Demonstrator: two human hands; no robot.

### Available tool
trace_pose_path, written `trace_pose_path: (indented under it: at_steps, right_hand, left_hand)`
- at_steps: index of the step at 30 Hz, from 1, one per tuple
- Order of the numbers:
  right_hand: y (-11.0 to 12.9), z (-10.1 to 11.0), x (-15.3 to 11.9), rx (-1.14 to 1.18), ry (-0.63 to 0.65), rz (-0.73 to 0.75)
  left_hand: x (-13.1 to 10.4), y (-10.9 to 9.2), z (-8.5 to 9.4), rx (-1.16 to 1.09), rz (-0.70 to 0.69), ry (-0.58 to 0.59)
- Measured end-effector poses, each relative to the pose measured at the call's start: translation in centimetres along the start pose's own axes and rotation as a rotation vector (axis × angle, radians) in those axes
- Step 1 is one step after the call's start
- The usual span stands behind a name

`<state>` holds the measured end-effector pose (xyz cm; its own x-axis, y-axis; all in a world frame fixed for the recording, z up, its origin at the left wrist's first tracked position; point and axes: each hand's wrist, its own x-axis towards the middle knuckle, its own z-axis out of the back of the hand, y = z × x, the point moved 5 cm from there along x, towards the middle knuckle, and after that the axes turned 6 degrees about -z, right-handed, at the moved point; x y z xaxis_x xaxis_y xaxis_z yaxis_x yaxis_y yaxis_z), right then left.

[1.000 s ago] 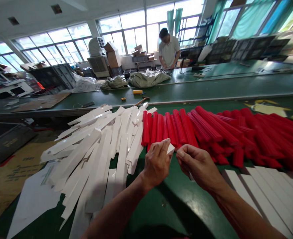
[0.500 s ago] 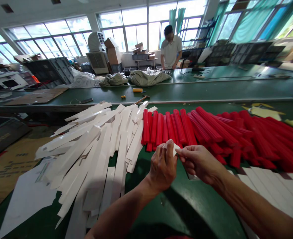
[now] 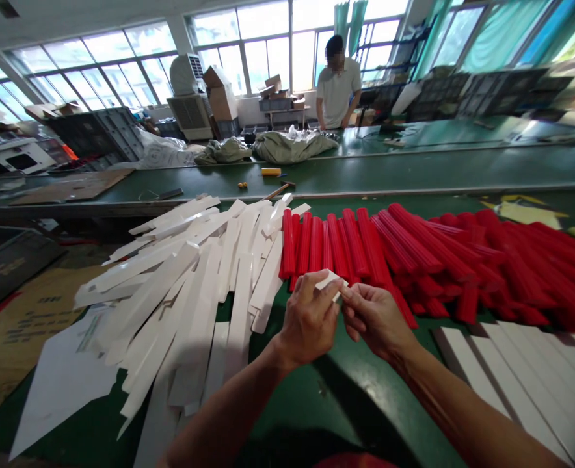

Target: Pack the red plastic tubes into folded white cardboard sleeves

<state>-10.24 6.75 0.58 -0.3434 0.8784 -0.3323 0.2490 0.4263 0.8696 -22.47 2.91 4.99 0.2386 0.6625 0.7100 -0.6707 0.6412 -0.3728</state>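
A small part of a white cardboard box [image 3: 330, 279] shows at my fingertips, and the rest of it is hidden by my hands. My left hand [image 3: 309, 317] is closed around it from the left. From the right, my right hand [image 3: 378, 320] pinches its near edge between thumb and fingers. Just beyond my hands lies a row of red ribbed tubes [image 3: 336, 244], heaped higher toward the right. Flat white cartons [image 3: 190, 299] are spread in an overlapping pile to the left of my left hand.
Long white boxes [image 3: 507, 364] lie side by side at the right on the green table [image 3: 287, 403]. A hammer [image 3: 280, 189] and a yellow object [image 3: 270, 172] lie farther back. A person [image 3: 339, 88] stands behind the far bench. Brown cardboard [image 3: 38, 312] is at the left.
Both hands have shifted slightly left, and more of the white box shows between the fingers. The view has tilted a little, showing more of the white boxes at the right.
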Motion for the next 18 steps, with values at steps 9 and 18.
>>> trace_pose_path:
  at_steps: [9,18]
  right_hand:
    - [-2.6,3.4,1.7,-0.716,-0.335,0.469]
    - [-9.3,4.1,2.6,-1.188,-0.283,0.777]
  left_hand:
    - [-0.2,-0.2,0.3,-0.078,-0.049,0.058]
    - [0.6,-1.1,-0.5,-0.085,-0.014,0.047]
